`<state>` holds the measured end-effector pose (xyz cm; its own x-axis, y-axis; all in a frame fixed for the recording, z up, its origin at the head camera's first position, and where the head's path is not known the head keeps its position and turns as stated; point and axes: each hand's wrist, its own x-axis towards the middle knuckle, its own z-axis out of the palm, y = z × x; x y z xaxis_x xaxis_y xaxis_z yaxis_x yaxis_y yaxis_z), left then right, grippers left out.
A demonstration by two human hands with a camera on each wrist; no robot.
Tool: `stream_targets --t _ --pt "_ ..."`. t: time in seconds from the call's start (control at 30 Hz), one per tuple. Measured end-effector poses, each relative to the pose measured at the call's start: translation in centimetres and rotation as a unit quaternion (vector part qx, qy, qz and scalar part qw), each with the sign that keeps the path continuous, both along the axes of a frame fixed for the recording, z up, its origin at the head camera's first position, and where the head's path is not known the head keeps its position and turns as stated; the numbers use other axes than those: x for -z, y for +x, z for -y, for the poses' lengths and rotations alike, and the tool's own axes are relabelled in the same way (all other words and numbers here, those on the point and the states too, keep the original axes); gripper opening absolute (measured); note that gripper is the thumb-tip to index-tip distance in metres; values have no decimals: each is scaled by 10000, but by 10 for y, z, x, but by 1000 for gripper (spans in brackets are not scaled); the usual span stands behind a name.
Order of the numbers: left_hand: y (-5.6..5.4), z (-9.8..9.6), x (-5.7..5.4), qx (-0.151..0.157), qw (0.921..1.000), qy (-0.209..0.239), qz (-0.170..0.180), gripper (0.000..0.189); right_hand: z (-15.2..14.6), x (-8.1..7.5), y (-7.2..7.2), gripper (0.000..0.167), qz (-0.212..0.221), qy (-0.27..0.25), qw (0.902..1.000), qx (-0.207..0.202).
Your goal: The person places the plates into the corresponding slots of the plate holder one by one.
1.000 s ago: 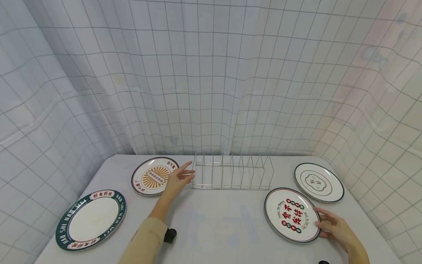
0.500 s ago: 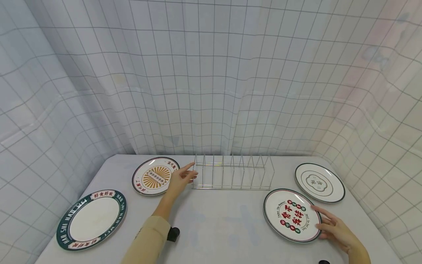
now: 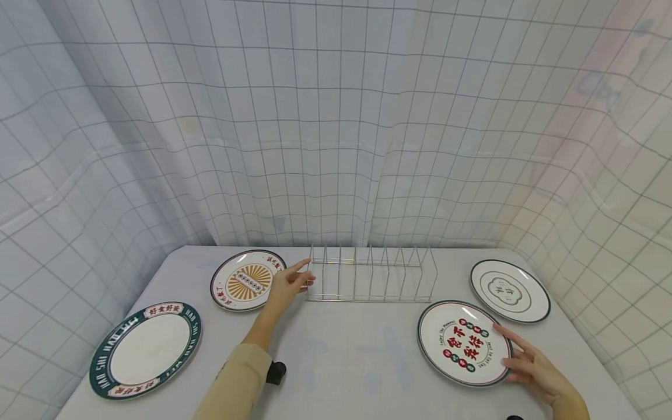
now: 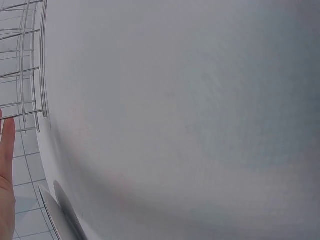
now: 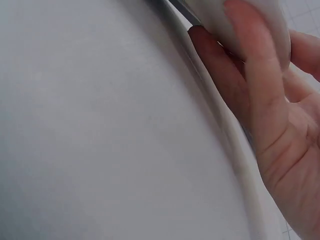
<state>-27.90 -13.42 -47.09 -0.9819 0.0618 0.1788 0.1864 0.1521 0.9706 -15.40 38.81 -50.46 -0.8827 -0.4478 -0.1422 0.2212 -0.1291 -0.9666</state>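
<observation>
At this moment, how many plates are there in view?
4: green-rimmed plate, near left; sunburst plate, left of the wire rack; red-lettered plate, held by the right hand; black-patterned plate, far right. None seems hidden.

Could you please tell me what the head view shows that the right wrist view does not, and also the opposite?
Only the head view shows the left hand at the left end of the wire rack, the green-rimmed plate, sunburst plate and gray-patterned plate, and the red lettering on the held plate.

Only the right wrist view shows the right hand's palm side close up, with one finger in shadow.

Both share the right hand, part of the held plate, the pale tabletop and gridded cloth.
</observation>
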Motion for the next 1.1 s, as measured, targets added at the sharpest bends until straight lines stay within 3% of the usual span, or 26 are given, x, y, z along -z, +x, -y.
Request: stream_targets --t 0.3,0.5,0.63,0.77,0.9,1.0,1.1 --pt "0 -1 0 46 10000 21 -47 40 5 -2 5 73 -811 -783 9936 97" --pt "-1 0 0 46 10000 56 46 42 10 -19 6 74 -1609 -1198 9794 -230" --pt "-1 1 0 36 9999 58 142 41 21 -36 0 74 -2126 -1152 9703 -17" --pt "0 1 -1 -21 9998 71 191 40 43 -59 -11 73 -2450 -974 9640 336" --pt "-1 0 -2 -95 9996 121 225 39 79 -84 -26 73 -2577 -1058 9596 391" --pt "-1 0 -1 -82 9997 142 190 39 110 -98 -37 72 -2572 -977 9597 562" --pt "0 -1 -2 -51 9996 205 168 39 140 -108 -48 71 -2499 -575 9622 914"
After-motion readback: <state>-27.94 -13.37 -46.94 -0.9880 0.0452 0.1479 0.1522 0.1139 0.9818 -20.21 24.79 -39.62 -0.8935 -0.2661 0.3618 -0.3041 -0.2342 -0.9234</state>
